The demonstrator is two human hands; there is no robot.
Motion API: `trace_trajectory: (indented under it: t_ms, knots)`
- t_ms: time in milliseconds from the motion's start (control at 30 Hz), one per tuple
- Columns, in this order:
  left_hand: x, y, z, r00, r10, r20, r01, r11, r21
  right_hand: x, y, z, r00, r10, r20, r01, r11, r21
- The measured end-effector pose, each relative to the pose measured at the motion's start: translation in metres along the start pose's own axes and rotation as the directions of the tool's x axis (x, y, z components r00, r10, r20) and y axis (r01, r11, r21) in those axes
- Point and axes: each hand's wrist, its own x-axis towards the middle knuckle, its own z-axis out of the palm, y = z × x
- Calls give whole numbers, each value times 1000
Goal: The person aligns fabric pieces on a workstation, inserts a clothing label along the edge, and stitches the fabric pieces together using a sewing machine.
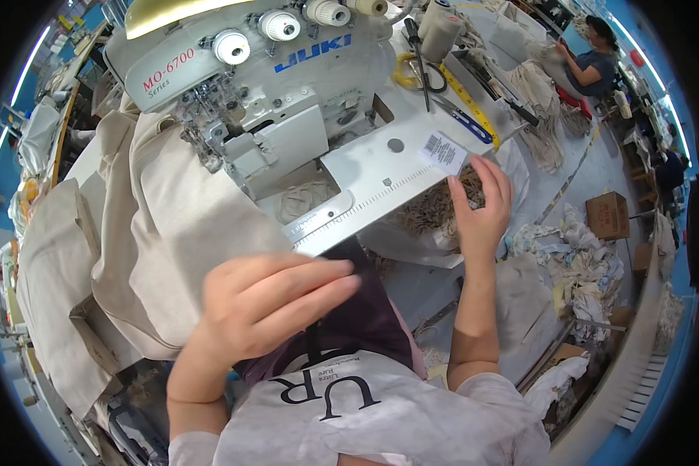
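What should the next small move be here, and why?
Probably pinch the small white rectangular label with the right hand: its parted fingers are beside the label's near corner, and the label lies near the edge of the flat white sewing-machine table.

WALLS: bright blue painted walls (0, 175) are glimpsed at both rims | LIGHT: long white tube lights (31, 66) are seen along both sides | FLOOR: pale grey floor (613, 167) is crossed by a narrow yellowish stripe (571, 180) | FURNITURE: a long brown-edged table (67, 109) is placed at left
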Motion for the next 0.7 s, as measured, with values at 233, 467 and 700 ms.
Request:
trace_trajectory:
  t_ms: [233, 467, 700]
  knots:
    - [51, -24, 106, 995, 41, 85, -34, 996, -83, 17, 14, -2, 965, -236, 118, 252, 954, -159]
    - [83, -56, 188, 997, -71, -12, 71, 996, 46, 33, 18, -1, 893, -443, 73, 448, 869, -208]
    - [77, -64, 190, 988, -117, 98, 120, 993, -25, 29, 28, -4, 888, -454, 67, 454, 891, 27]
